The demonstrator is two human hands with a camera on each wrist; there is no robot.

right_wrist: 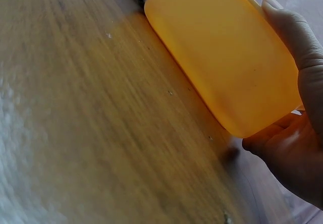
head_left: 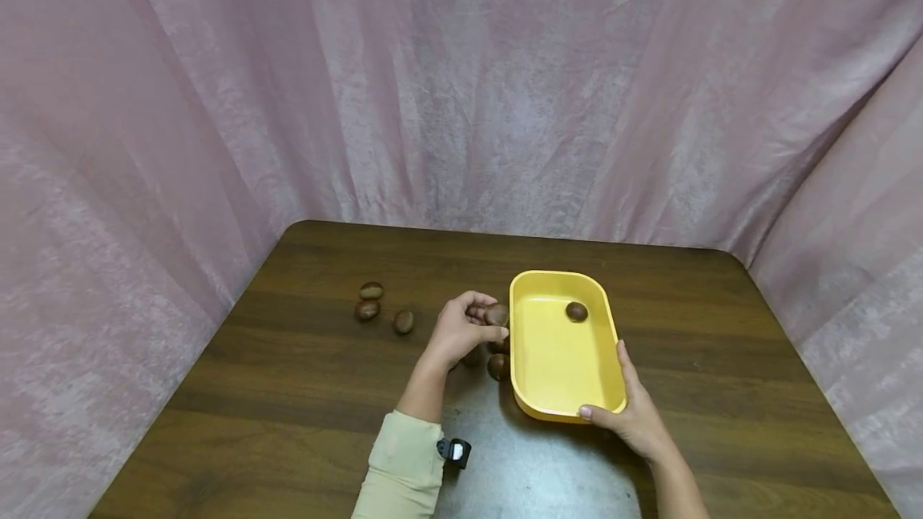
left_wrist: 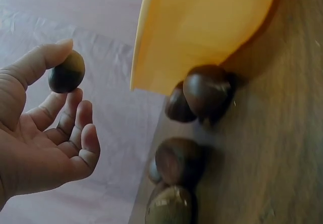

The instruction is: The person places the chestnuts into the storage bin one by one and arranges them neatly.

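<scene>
While L hand [head_left: 460, 332] pinches a chestnut [left_wrist: 67, 73] btwn thumb & fingers, R hand [head_left: 638, 418] grips yellow plastic tub [head_left: 558, 375] w/ another chestnut [head_left: 576, 311] inside.

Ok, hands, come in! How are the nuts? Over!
Left hand pinching nut. Right hand gripping tub, one inside nut. Loose nuts beside tub; nothing visibly blocking.

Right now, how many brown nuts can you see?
9 brown nuts: one pinched by the left hand, one in the yellow tray, three farther left, two beside the tray, two under that hand. More may be hidden.
</scene>
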